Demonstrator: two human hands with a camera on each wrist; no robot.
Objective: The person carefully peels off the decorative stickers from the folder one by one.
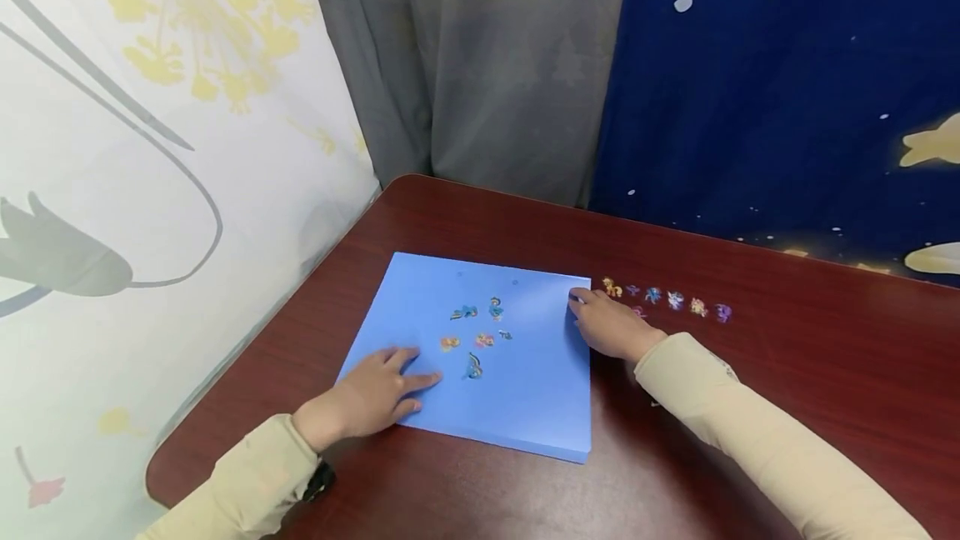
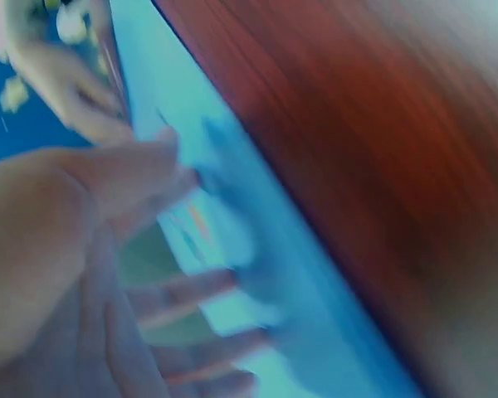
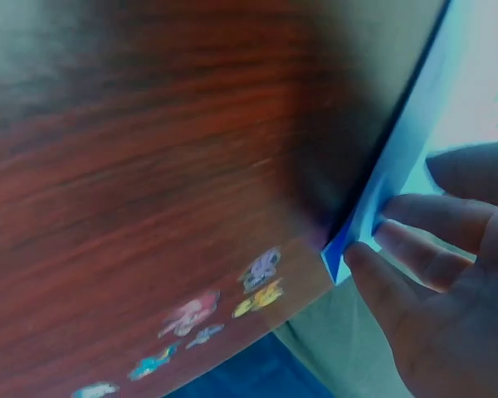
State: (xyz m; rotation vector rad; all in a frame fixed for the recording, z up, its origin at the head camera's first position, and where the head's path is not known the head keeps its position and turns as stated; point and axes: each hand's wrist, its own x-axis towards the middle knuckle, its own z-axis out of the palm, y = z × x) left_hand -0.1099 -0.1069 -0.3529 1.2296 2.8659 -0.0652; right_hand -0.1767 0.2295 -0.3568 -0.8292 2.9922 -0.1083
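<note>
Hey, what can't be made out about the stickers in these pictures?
Head view: part of the pink sticker, covered by the right hand.
Left wrist view: the design of the orange-streaked sticker on the blue board, smeared by blur.
Right wrist view: part of the white sticker, cut off by the bottom edge.

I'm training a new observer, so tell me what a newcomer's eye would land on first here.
Probably the bright blue board on the dark red table, with small colourful pony figures scattered near its middle. Next, the hands: the left hand at the board's left side, the right hand at its far right corner, beside more ponies on the table.
</note>
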